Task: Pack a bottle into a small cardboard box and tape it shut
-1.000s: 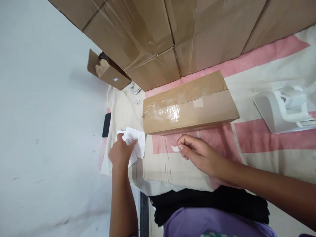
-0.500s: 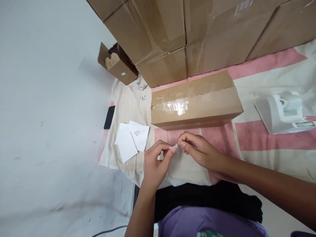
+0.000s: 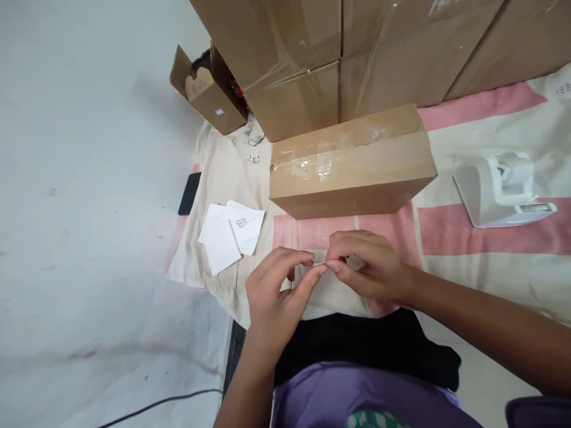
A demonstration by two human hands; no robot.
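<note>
My left hand and my right hand meet just in front of a taped cardboard box. Pinched between both thumbs and forefingers is a small, thin white strip; its material is too small to tell. My left hand grips its left end, and my right fingertips close on the right end. To the left of my left hand lie several white paper sheets, with what looks like a pair of paper clips on the upper sheet.
Large cardboard boxes stack along the back. An open small carton stands back left, near crumpled foil. A black phone-like slab lies by the wall. A white plastic device sits right on the pink-and-cream cloth.
My right hand has moved in to the strip and now pinches its right end. The strip lies flatter between the hands. The whole view has shifted slightly.
</note>
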